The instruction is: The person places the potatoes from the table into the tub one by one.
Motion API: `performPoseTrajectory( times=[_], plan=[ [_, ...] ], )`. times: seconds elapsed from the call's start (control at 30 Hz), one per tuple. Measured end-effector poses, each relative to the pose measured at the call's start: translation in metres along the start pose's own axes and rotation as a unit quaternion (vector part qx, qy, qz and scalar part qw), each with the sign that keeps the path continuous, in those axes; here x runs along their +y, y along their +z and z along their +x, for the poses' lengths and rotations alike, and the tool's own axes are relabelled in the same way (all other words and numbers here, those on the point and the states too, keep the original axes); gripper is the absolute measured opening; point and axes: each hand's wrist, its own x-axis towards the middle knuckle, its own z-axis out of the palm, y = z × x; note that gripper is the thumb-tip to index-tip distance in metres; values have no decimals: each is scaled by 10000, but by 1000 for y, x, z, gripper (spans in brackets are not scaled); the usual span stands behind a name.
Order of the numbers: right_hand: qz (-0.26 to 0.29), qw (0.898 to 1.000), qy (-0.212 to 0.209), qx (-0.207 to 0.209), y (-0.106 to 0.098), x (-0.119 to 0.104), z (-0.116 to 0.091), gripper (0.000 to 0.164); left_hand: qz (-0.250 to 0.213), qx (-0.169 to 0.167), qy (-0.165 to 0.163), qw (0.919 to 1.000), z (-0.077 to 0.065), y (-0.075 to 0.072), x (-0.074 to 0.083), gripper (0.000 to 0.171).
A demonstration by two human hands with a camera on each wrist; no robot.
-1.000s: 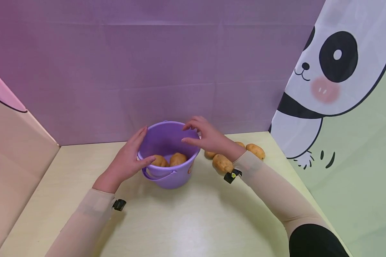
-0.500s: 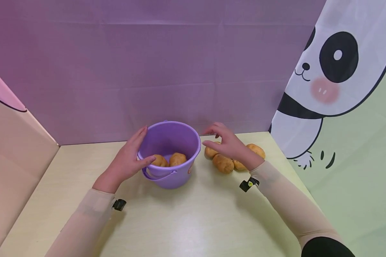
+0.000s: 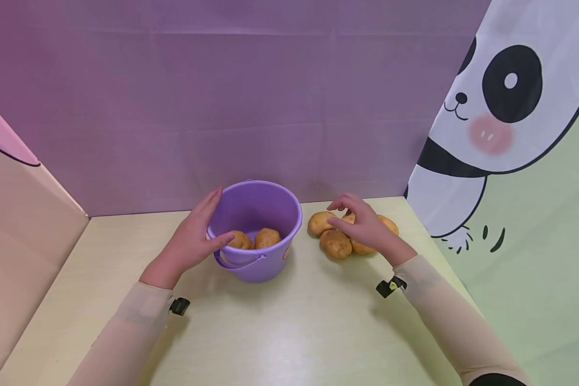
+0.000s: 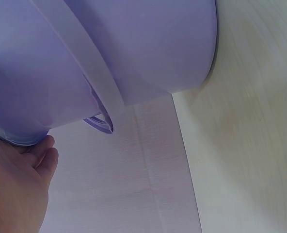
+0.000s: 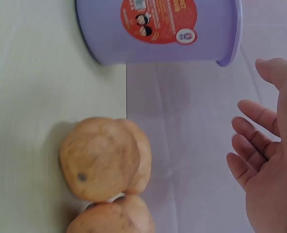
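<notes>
Your left hand (image 3: 188, 244) holds purple plastic bucket (image 3: 267, 268), thumb over rim, two oval tan potatoes (image 3: 267, 238) inside. Empty right hand (image 3: 366, 228), fingers half-open, hovers above potato cluster (image 3: 335, 245) on pale tabletop (image 3: 280, 332): steady bucket, grip one squarely.

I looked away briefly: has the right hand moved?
Yes: in the head view, the right hand went rightward from over the purple bucket to over the loose potatoes.

The head view is looking forward and down across the surface (image 3: 251, 343) from farthest; the left wrist view is facing the bucket (image 4: 158, 46) close up, tipped sideways; the right wrist view, likewise, is facing the potatoes (image 5: 100, 158); both wrist views are sharing the bucket.
</notes>
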Motion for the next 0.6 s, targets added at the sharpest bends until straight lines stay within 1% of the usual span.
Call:
performPoseTrajectory(
  times=[0.07, 0.3, 0.5, 0.6],
  plan=[
    [-55, 10000, 39, 30, -2, 4, -4, 30, 4, 1, 6, 10000, 0, 0, 0, 101],
    [-210, 9994, 69, 253, -8, 17, -18, 22, -14, -1, 21, 10000, 0, 0, 0, 102],
    [-218, 9989, 287, 314, -14, 24, -28, 26, -31, 16, 21, 10000, 0, 0, -1, 102],
    [-229, 9987, 304, 349, -15, 28, -33, 27, -34, 9, -3, 10000, 0, 1, -1, 101]
  ],
)
